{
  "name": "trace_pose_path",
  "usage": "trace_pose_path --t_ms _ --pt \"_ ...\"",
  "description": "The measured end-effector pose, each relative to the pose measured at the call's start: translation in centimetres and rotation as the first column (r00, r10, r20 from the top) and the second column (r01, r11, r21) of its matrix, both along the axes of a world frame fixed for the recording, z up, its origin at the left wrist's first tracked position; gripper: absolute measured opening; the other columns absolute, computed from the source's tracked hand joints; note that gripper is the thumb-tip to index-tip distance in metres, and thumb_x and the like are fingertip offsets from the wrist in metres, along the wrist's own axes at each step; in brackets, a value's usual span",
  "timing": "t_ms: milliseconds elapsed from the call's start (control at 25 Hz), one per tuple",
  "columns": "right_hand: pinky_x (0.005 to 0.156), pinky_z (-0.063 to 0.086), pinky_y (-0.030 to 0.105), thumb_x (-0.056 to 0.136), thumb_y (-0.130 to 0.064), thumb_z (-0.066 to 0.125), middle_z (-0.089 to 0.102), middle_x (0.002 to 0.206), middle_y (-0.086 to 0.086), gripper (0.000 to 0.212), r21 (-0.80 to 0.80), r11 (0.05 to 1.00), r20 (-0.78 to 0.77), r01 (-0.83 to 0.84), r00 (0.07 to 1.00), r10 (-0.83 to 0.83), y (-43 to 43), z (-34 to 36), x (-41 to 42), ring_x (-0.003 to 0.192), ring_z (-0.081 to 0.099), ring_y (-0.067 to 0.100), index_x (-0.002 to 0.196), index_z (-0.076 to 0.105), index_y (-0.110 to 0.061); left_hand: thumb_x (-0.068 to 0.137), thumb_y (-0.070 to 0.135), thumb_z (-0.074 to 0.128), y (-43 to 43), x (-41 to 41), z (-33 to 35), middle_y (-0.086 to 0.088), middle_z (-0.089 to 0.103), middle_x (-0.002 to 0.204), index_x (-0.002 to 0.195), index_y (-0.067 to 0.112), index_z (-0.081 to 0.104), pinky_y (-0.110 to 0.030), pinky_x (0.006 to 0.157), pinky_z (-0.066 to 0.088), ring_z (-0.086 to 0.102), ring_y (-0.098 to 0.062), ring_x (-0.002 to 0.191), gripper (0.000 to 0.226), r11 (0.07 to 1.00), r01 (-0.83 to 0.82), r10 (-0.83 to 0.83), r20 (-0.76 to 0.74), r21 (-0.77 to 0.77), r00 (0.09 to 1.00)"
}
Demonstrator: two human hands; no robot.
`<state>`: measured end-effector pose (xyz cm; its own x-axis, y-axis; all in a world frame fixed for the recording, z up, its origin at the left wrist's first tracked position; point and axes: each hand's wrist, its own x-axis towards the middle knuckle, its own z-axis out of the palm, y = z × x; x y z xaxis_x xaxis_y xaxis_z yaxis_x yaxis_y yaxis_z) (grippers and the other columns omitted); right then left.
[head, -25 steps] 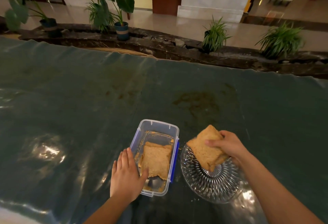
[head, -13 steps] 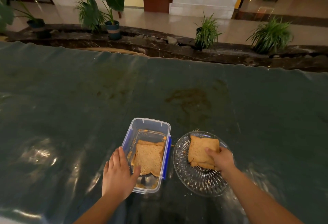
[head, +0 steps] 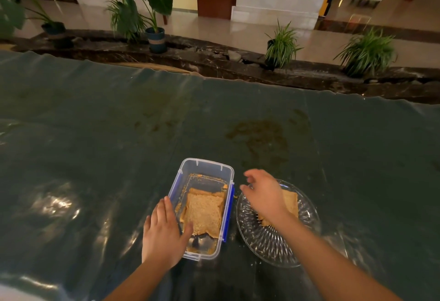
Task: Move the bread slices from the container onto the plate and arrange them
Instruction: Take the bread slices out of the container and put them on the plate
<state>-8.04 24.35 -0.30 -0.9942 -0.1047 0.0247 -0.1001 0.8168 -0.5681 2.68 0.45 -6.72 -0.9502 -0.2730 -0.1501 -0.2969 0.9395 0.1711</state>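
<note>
We look down on a dark green table (head: 95, 157) with a clear container (head: 206, 172) near its front edge and a glass plate (head: 273, 241) just beside it at 3 o'clock. Our left hand (head: 164, 234) lies flat against the container's near left wall, fingers together and extended, thumb hooked over the rim toward the bread – it grips nothing but braces the box. Inside, a stack of bread slices (head: 204, 215) fills the near half of the container; crumbs line the far half. Our right hand (head: 264, 196) hovers over the plate's 10 o'clock edge, fingers loosely spread and empty, blurred at the tips. Under its wrist one bread slice (head: 291, 203) lies on the plate, mostly hidden – only its right corner and a bit of the near edge show. Potted plants (head: 152, 19) stand beyond the table at 12 o'clock.
</note>
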Motion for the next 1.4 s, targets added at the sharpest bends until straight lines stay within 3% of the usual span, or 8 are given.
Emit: trace_pose_path --t_ms 120,240,400,720,840,1080,1280,1400 --pt "0.081 0.056 0.035 0.084 -0.029 0.067 0.066 0.105 0.0 0.031 0.09 0.962 0.006 -0.256 0.966 0.257 -5.9 1.0 -0.4 0.098 0.061 0.017 0.113 0.063 -0.021 0.075 0.076 -0.007 0.1 0.1 0.2 -0.009 0.016 0.161 0.151 0.01 -0.004 -0.047 0.119 0.021 0.019 -0.027 0.146 0.101 1.0 -0.007 0.007 -0.017 0.019 1.0" --pt "0.085 0.055 0.04 0.087 -0.028 0.064 0.066 0.114 0.008 0.035 0.244 0.862 0.195 -0.445 0.893 0.406 -10.4 0.8 -1.0 0.101 0.062 0.026 0.119 0.06 -0.015 0.083 0.071 0.002 0.0 0.1 0.0 -0.011 0.018 0.16 0.151 0.009 -0.002 -0.046 0.119 0.022 0.02 -0.027 0.146 0.092 1.0 0.0 0.0 -0.025 0.008 1.0" --pt "0.093 0.052 0.044 0.083 -0.028 0.071 0.062 0.12 0.01 0.047 0.405 0.684 0.514 -0.607 0.77 0.379 -12.9 -0.4 -2.1 0.106 0.06 0.032 0.125 0.055 -0.015 0.086 0.069 0.007 0.0 0.2 -0.3 -0.01 0.017 0.161 0.151 0.009 -0.002 -0.046 0.119 0.02 0.018 -0.026 0.146 0.089 1.0 0.001 -0.001 -0.031 0.005 1.0" --pt "0.096 0.048 0.048 0.068 -0.044 0.083 0.055 0.129 0.013 0.075 0.551 0.559 0.505 -0.62 0.781 0.368 -13.1 -4.5 -2.8 0.118 0.052 0.035 0.129 0.051 -0.016 0.086 0.068 0.007 0.1 0.2 -0.6 -0.01 0.019 0.16 0.151 0.009 -0.002 -0.045 0.119 0.02 0.019 -0.025 0.146 0.088 1.0 -0.01 0.01 -0.04 0.006 0.999" --pt "0.095 0.047 0.046 0.064 -0.048 0.084 0.058 0.125 0.011 0.074 0.526 0.586 0.512 -0.616 0.78 0.36 -12.7 -5.0 -3.3 0.117 0.053 0.034 0.124 0.054 -0.017 0.086 0.068 0.011 0.2 0.2 -0.7 -0.01 0.022 0.159 0.152 0.009 0.001 -0.044 0.118 0.02 0.022 -0.026 0.145 0.088 1.0 -0.01 0.01 -0.038 -0.003 0.999" --pt "0.071 0.049 0.036 0.062 -0.045 0.085 0.066 0.1 0.005 0.055 0.392 0.713 0.504 -0.582 0.784 0.363 -12.1 -5.1 -3.3 0.093 0.063 0.028 0.102 0.059 -0.018 0.086 0.066 0.017 0.1 0.2 -0.8 -0.012 0.027 0.157 0.152 0.007 0.006 -0.046 0.117 0.025 0.026 -0.027 0.143 0.088 1.0 -0.002 0.002 -0.045 0.007 0.999" --pt "0.072 0.051 0.035 0.062 -0.038 0.083 0.061 0.091 -0.003 0.043 0.059 0.908 0.503 -0.416 0.798 0.333 -11.5 -3.5 -3.0 0.088 0.061 0.023 0.092 0.054 -0.025 0.087 0.068 0.013 0.0 0.3 -0.6 -0.011 0.022 0.159 0.152 0.009 0.003 -0.045 0.118 0.021 0.022 -0.027 0.145 0.089 1.0 0.003 -0.002 -0.053 0.023 0.999" --pt "0.062 0.047 0.03 0.062 -0.033 0.084 0.058 0.083 -0.007 0.037 -0.173 0.97 0.428 -0.168 0.875 0.228 -8.8 -1.2 -2.5 0.083 0.061 0.019 0.083 0.053 -0.027 0.087 0.069 0.008 0.0 0.4 -0.4 -0.011 0.021 0.16 0.152 0.01 0.002 -0.043 0.118 0.02 0.021 -0.026 0.146 0.088 0.999 0.005 -0.003 -0.065 0.038 0.998"
